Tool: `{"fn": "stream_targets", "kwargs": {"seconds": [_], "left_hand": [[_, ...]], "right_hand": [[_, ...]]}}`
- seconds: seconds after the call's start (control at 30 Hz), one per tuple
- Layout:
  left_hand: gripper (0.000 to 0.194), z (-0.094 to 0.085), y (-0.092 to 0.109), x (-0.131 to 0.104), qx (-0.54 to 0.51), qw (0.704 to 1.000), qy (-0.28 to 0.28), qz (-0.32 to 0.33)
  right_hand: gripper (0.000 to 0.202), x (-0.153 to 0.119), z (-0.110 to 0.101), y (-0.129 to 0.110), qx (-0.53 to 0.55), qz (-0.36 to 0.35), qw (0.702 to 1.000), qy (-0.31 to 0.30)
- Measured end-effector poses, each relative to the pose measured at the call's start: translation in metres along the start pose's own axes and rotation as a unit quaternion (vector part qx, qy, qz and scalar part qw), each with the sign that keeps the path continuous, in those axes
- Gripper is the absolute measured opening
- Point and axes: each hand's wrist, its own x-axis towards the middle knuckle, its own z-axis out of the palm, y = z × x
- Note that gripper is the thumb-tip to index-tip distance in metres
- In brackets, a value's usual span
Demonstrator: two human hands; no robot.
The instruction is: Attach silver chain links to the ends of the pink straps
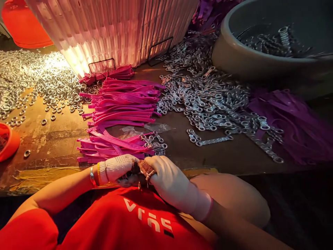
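At the table's near edge, close to the red shirt, my left hand (118, 169) and my right hand (170, 184) meet. Both wear pale gloves, with brown coverings on some fingertips. The fingers of each are closed together, and whatever they pinch is hidden among them. Just beyond lies a small bundle of magenta straps (114, 145), with silver ringed metal links (156, 141) at its right end. Behind that, a larger stack of magenta straps (127, 100) lies roughly crosswise.
Loose metal rings (57, 86) spread at left, near an orange-red bowl (14, 144). Ringed links (208, 100) heap at right before a grey basin (226, 52), beside purple straps (296, 128). A ribbed translucent panel (117, 34) stands behind, with a red container (24, 24) at far left.
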Motion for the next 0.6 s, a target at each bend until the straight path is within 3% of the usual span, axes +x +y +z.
{"fn": "stream_targets", "kwargs": {"seconds": [0.13, 0.27, 0.33, 0.6], "left_hand": [[0.032, 0.009, 0.015, 0.003, 0.001, 0.994, 0.048, 0.098], [0.041, 0.009, 0.031, -0.003, -0.007, 0.991, -0.009, 0.131], [0.042, 0.008, 0.036, -0.004, -0.015, 0.991, -0.032, 0.129], [0.038, 0.002, 0.049, 0.006, -0.08, 0.994, 0.015, 0.078]], "right_hand": [[0.015, 0.01, -0.011, 0.012, -0.079, 0.035, 0.996, -0.032], [0.006, 0.027, -0.027, 0.021, -0.009, 0.138, 0.979, -0.147], [0.004, 0.034, -0.032, 0.023, 0.032, 0.156, 0.973, -0.168], [0.003, 0.042, -0.024, 0.025, -0.089, 0.108, 0.986, -0.088]]}}
